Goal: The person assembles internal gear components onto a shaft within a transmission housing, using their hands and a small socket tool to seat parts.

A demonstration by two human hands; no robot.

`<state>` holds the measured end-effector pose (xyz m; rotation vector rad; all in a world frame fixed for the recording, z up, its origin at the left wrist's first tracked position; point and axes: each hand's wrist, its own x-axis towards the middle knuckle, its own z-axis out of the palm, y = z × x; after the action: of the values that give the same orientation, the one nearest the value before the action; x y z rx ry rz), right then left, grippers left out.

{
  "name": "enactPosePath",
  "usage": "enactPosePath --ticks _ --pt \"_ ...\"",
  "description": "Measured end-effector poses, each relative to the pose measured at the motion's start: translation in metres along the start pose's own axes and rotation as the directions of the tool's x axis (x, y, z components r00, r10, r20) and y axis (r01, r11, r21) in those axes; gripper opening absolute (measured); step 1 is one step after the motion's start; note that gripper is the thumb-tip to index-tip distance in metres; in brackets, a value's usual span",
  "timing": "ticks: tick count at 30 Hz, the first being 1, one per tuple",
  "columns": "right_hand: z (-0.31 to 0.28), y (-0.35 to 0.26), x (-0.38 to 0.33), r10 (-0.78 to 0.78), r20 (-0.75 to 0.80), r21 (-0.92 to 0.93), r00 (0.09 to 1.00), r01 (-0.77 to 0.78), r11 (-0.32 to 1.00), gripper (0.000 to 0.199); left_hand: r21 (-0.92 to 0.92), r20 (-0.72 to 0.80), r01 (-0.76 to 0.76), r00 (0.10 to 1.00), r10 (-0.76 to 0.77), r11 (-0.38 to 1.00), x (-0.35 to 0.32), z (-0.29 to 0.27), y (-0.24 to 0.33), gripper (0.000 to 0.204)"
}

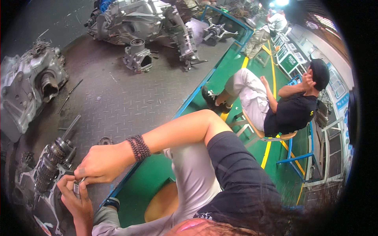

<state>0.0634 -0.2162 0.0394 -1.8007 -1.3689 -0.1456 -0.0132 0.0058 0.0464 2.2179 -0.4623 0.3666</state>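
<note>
At the lower left of the head view my two hands meet over the table's near edge. My left hand [75, 196] has its fingers closed round a small grey metal piece [76, 188], whose kind I cannot make out. My right hand [103, 163], a dark beaded bracelet on its wrist, reaches across from the right and pinches the top of the same piece. Just beside them lies an opened gearbox housing [49, 200] with a gear shaft [51, 163] resting in it. A small ring-shaped gear [105, 141] sits behind my right hand.
A large gearbox casing [31, 84] stands at the left, and a bigger transmission assembly [130, 19] at the back. A bored metal housing [138, 57] and a thin rod [71, 94] lie on the tread-plate tabletop [118, 98]. To the right a person [291, 106] sits on a stool.
</note>
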Motion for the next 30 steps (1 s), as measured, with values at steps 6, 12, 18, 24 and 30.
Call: enactPosePath --ticks 6,12,18,24,30 --pt "0.004 0.005 0.004 -0.119 0.065 -0.081 0.991 0.124 0.989 0.027 0.154 0.046 -0.116 0.993 0.110 0.981 -0.002 -0.011 -0.011 0.041" --pt "0.009 0.004 0.006 -0.070 0.158 -0.023 0.985 0.075 0.997 0.035 0.132 -0.008 0.095 0.995 -0.095 0.987 0.004 -0.006 0.002 0.031" --pt "0.004 -0.016 0.009 0.086 0.160 -0.039 0.983 -0.081 0.996 0.050 0.415 -0.036 -0.313 0.933 0.359 0.854 0.001 -0.006 -0.026 0.040" --pt "0.015 -0.012 0.010 0.103 0.177 -0.126 0.979 -0.082 0.989 0.042 0.095 0.016 0.090 0.996 -0.092 0.991 -0.014 -0.012 -0.001 0.054" --pt "-0.005 0.004 0.010 0.335 0.109 0.023 0.936 -0.340 0.940 0.036 -0.030 0.134 0.165 0.978 -0.160 0.986 0.018 -0.003 0.010 0.033"
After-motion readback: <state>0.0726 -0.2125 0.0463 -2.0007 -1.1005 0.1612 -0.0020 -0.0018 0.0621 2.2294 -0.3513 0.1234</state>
